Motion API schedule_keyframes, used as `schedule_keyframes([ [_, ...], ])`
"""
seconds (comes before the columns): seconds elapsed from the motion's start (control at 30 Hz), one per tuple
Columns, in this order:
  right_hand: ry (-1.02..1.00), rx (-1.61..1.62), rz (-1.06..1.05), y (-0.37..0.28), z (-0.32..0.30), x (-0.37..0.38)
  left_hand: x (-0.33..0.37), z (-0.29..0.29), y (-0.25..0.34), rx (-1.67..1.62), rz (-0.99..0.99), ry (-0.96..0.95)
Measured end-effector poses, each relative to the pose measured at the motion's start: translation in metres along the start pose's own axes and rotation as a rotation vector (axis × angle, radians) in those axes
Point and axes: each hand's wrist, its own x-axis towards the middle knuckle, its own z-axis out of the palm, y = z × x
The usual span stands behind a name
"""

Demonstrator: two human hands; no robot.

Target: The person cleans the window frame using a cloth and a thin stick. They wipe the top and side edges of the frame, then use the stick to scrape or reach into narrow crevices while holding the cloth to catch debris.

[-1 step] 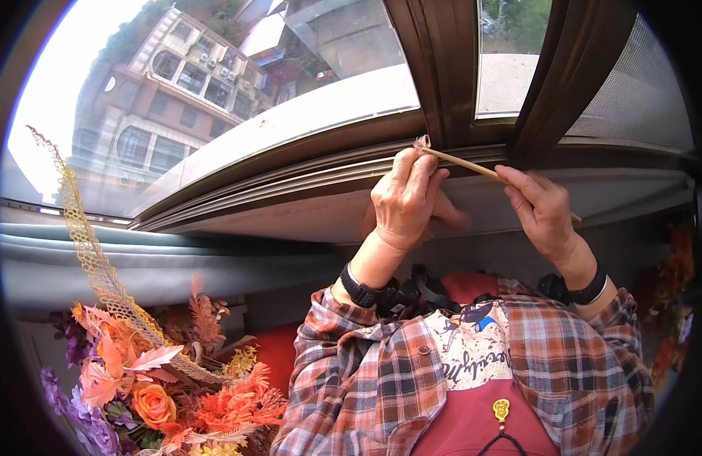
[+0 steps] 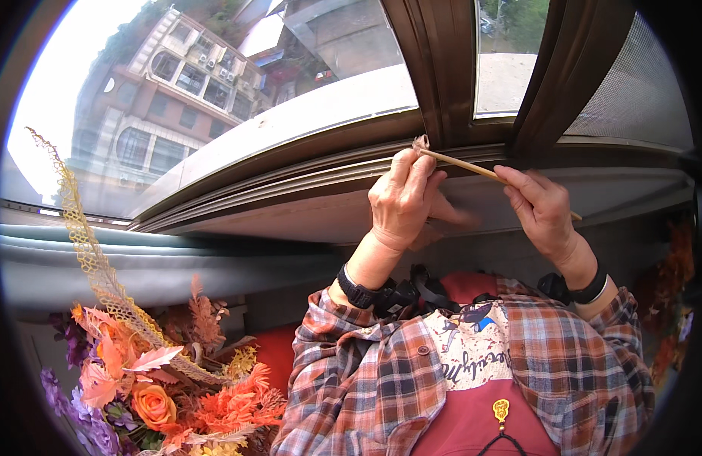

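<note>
My right hand [image 2: 545, 213] is closed around a thin pale wooden stick [image 2: 472, 166], which runs left and slightly up from its fingers. A short end of the stick sticks out on the far side of that hand. At the left tip sits a small crumpled whitish scrap [image 2: 421, 144], perhaps tissue or cloth. My left hand [image 2: 400, 197] pinches the tip and scrap between thumb and fingers; its lower fingers are smeared by motion. Both hands are over the window sill, just in front of the dark window track [image 2: 305, 178].
Brown window frame posts [image 2: 442, 68] rise beyond my hands, with a mesh screen [image 2: 632, 91] at right. A grey-blue curtain [image 2: 138, 262] hangs along the left. Artificial flowers [image 2: 153, 403] and a yellow lacy strip [image 2: 85, 235] stand at the lower left.
My left hand has shifted very slightly left, and its lower fingers have moved. The right hand and the stick look nearly unchanged.
</note>
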Motion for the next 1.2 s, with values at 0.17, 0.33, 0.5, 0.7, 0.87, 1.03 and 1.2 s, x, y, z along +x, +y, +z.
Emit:
schedule_keyframes([
  [0.17, -0.036, -0.007, -0.018, 0.0, 0.001, 0.001, -0.023, -0.031, -0.045, 0.13, 0.022, -0.015],
  [0.33, -0.011, 0.003, 0.03, -0.005, 0.006, -0.006, -0.065, -0.108, -0.153, 0.416, -0.144, 0.181],
  [0.5, -0.003, 0.025, 0.002, 0.0, -0.003, -0.015, -0.074, -0.2, -0.246, 0.637, -0.757, 0.283],
  [0.7, 0.175, -0.054, -0.122, 0.018, -0.03, -0.028, -0.054, -0.188, -0.236, 0.285, -0.869, 0.623],
  [0.87, 0.366, -0.297, -0.263, 0.043, -0.05, -0.033, -0.033, -0.129, -0.174, 0.491, -0.638, 0.121],
  [1.03, 0.559, -0.302, -0.14, 0.077, -0.066, -0.04, -0.043, -0.135, -0.167, 0.351, -0.52, 0.069],
  [1.2, 0.648, -0.191, -0.257, 0.126, -0.076, -0.052, -0.064, -0.174, -0.229, 0.481, -0.566, 0.23],
])
